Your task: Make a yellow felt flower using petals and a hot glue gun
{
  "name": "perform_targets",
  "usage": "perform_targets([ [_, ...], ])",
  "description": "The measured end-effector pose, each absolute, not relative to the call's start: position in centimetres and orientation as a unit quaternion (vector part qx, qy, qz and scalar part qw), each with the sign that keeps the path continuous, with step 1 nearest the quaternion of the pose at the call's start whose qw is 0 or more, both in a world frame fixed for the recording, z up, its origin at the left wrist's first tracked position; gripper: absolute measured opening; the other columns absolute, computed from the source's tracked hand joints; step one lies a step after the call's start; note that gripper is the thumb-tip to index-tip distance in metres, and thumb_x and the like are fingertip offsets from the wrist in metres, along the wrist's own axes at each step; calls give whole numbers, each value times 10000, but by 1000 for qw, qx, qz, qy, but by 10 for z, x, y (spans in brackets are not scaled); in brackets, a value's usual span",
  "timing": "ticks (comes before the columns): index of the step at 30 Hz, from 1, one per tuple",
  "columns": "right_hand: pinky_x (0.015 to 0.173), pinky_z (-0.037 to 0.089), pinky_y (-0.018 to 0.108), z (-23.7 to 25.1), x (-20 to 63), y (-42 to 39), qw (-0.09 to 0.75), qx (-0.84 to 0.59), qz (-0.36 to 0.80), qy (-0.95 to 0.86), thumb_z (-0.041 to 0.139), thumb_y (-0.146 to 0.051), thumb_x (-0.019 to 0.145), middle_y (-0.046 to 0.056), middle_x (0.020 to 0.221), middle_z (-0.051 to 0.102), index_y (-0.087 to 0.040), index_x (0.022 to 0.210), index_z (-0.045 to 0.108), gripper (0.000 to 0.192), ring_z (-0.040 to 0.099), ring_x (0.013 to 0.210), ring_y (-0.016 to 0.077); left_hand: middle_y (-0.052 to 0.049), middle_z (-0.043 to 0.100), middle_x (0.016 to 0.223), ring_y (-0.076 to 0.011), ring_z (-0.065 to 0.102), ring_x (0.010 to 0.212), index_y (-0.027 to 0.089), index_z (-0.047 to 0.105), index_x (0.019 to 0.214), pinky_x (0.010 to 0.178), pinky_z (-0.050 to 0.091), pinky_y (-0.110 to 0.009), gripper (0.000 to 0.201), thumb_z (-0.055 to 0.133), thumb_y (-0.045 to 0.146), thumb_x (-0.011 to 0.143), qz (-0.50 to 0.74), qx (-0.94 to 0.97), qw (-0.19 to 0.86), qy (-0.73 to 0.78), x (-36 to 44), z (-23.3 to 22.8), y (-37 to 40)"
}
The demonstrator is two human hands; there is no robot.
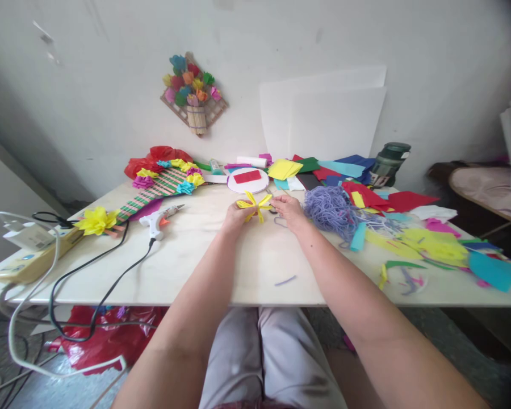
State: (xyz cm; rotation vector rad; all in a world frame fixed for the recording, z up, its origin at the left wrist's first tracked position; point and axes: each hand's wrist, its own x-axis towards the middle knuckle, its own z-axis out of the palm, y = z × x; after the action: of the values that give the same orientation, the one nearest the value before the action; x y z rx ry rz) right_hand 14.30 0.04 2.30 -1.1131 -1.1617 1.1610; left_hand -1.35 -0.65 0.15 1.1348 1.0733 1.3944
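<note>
- Left hand [239, 217] pinches the flower [258, 207] at its left side; right hand [288, 208] grips a petal's tip.
- Held above the table [196, 278], back from the front edge, it looks light, soft, easily torn (safest held at its gathered middle).
- Yarn [330, 210] sits just right.

Centre: the left hand [239, 217] hid part of the yellow paper [260, 205]. Bottom: the forearms [187, 318] were cut off. Right: yellow sheets [436, 245] were blurred; the seat [489, 190] ran out of frame. Lower left: the tabletop [187, 272] partly hid a red bag [123, 343].
</note>
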Motion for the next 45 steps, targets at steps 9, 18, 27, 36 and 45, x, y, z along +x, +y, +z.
perform_targets([
  [9, 394, 203, 183, 25, 143, -2, 535, -472, 505, -485, 647, -241, 592, -75, 431, 430, -162, 644, 569, 123, 317, 403, 37, 4, 630, 606, -132, 607, 588, 160, 547, 797, 540, 400, -215, 377, 752, 281, 505, 577, 472, 496, 446, -11, 1, -8],
  [18, 366, 153, 177, 21, 146, 1, 519, -469, 521, -489, 635, -249, 602, -91, 401, 379, -164, 660, 545, 137, 275, 364, 32, -8, 631, 620, -120, 573, 566, 165, 541, 793, 528, 386, -221, 368, 748, 283, 512, 576, 485, 486, 443, -12, -1, -6],
  [27, 356, 167, 174, 17, 147, 4, 522, -464, 520, -492, 630, -236, 585, -84, 389, 396, -157, 623, 544, 123, 274, 355, 30, 14, 611, 600, -89, 495, 509, 173, 549, 756, 519, 361, -217, 337, 750, 295, 515, 569, 509, 451, 462, -11, 1, -9],
  [36, 346, 210, 192, 13, 144, 6, 529, -485, 466, -518, 594, -221, 554, -52, 366, 455, -160, 521, 536, 90, 319, 336, 44, 46, 544, 592, -86, 472, 530, 179, 566, 715, 524, 359, -210, 260, 722, 285, 536, 578, 544, 342, 503, -10, -4, -4],
  [45, 431, 341, 202, 3, 143, 14, 535, -499, 372, -571, 560, -222, 578, -38, 383, 495, -172, 514, 588, 86, 434, 400, 81, 16, 578, 627, -107, 543, 556, 178, 546, 716, 522, 454, -222, 289, 731, 275, 517, 586, 495, 371, 523, -4, -1, -4],
])
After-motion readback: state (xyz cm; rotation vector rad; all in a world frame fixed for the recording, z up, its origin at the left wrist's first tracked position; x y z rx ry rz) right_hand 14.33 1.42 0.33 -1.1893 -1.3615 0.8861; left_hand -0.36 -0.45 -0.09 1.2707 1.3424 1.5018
